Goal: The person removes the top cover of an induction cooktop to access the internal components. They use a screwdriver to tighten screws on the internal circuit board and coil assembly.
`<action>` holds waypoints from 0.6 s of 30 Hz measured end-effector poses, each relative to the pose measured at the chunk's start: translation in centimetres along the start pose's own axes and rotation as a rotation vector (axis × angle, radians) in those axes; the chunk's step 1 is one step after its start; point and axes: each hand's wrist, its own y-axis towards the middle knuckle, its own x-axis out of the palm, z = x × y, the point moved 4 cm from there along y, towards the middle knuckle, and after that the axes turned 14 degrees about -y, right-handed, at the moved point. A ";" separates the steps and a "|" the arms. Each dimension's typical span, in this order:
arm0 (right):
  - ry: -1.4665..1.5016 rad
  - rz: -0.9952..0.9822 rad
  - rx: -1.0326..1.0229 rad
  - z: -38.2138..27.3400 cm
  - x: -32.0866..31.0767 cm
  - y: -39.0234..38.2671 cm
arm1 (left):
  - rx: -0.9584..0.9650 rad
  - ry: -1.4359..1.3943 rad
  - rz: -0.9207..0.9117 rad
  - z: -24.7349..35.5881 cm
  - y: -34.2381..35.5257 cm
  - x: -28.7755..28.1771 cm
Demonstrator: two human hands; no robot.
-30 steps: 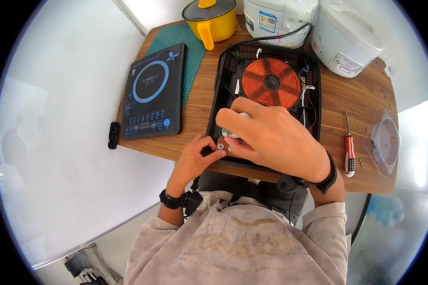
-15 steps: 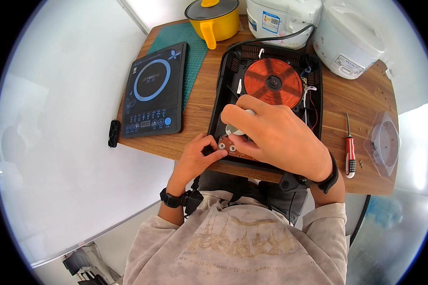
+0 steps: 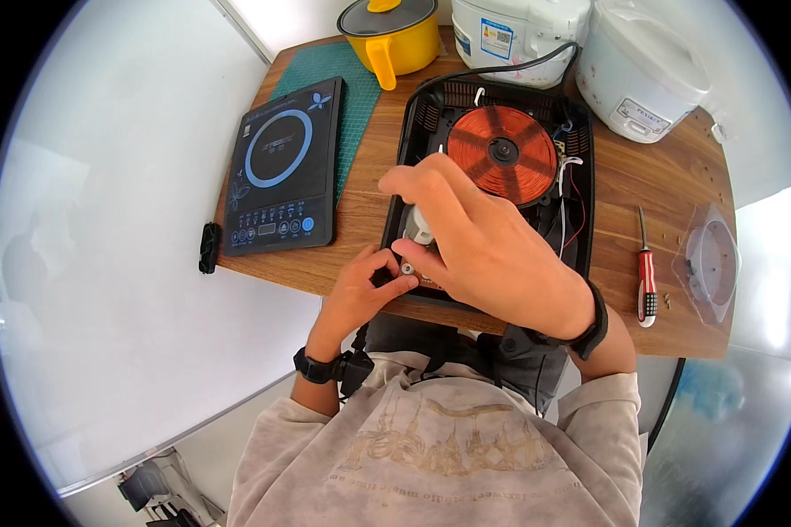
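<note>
Lying at the front of the black housing (image 3: 424, 98), the brown circuit board (image 3: 424, 281) is touched at its left end by the left grip (image 3: 357, 292); whether it is clasped cannot be told. Above it the right grip (image 3: 492, 239) is held, thumb and forefinger parted near a grey-white part (image 3: 423, 230); whether that is grasped cannot be told. Beyond the right grip, the copper-red coil (image 3: 503, 167) is mounted; to that grip's right, a screwdriver (image 3: 647, 285) is laid on the bench (image 3: 622, 184).

Bright, diffuse light, white glare on the right-hand panel (image 3: 772, 263), dark-cornered fisheye distortion.
</note>
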 end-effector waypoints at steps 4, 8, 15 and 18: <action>0.026 0.039 -0.008 0.0 0.4 0.0 | -0.009 -0.027 0.013 -0.1 -0.2 0.0; -0.046 0.093 -0.081 -0.1 -0.1 0.3 | -0.023 -0.055 0.008 0.3 -0.1 0.1; -0.007 0.092 -0.095 0.0 -0.3 0.3 | 0.025 -0.024 0.009 0.3 -0.1 0.1; -0.036 0.151 -0.128 0.0 -0.3 0.4 | 0.023 0.010 0.001 -0.3 -0.1 -0.2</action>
